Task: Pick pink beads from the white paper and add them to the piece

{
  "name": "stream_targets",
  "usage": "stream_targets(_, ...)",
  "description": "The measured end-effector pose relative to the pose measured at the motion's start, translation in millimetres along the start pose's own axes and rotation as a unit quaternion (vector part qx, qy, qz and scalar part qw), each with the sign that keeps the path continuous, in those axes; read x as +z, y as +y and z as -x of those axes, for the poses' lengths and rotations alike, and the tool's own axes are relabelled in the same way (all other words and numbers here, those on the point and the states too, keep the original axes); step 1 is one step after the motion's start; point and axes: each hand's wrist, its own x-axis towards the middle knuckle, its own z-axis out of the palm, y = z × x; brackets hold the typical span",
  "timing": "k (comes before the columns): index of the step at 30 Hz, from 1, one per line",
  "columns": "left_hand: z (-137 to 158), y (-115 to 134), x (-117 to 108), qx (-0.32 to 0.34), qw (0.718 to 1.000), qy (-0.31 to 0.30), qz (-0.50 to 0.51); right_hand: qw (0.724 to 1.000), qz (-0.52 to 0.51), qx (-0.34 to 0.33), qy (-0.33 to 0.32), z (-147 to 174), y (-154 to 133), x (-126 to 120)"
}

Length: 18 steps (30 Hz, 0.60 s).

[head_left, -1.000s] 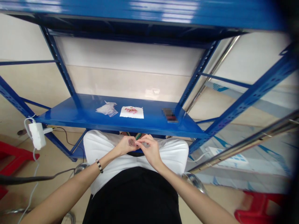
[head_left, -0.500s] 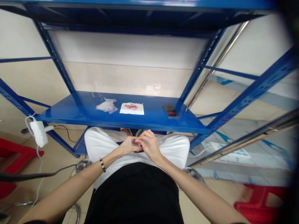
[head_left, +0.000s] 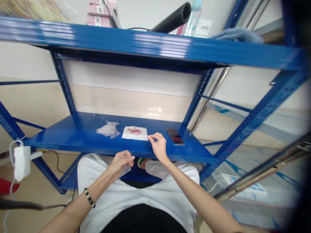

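Left hand: curled round a clear bag, thumb lying over it; the hand [head_left: 120, 163] is raised in front of the shelf's edge, above the lap.
Clear bag in hand: thin, see-through plastic [head_left: 126, 169], partly hidden by the fingers and hanging below them; whether anything is inside cannot be told.
Right hand: narrow, thumb and forefinger tips brought together at the right edge of the paper; the hand [head_left: 159, 147] may or may not grip something there, too small to tell.
White paper: a flat sheet [head_left: 139, 137] on the blue shelf [head_left: 82, 137], near its front edge.
Small pieces: a loose cluster [head_left: 134, 130], pink and brownish, lying on the paper around its middle.
Spare bags: a crumpled heap of clear plastic [head_left: 108, 130] left of the paper and apart from it; no contents can be made out.
Dark device: flat and partly pixelated [head_left: 171, 134], right of the right hand.
Upper shelf: pink boxes [head_left: 99, 14] stacked, their contents hidden; a clear bottle [head_left: 194, 17] with a pale blue top, beside a black tube [head_left: 170, 19].
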Motion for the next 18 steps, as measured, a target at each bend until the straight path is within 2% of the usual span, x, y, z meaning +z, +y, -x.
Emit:
stream_targets(4, 3, 1, 3, -0.007, 1.000, 0.009, 0.010, 0.996, 0.051, 0.064, -0.040, -49, 36, 43)
stream_targets(8, 10, -1, 6, -0.031, 1.000, -0.005, 0.003, 0.988, 0.074, 0.116, -0.075, -67, 58, 72)
stream_targets(18, 8, -2, 9, -0.056, 0.998, -0.006, 0.004, 0.986, 0.080, 0.085, -0.123, -67, 82, 90)
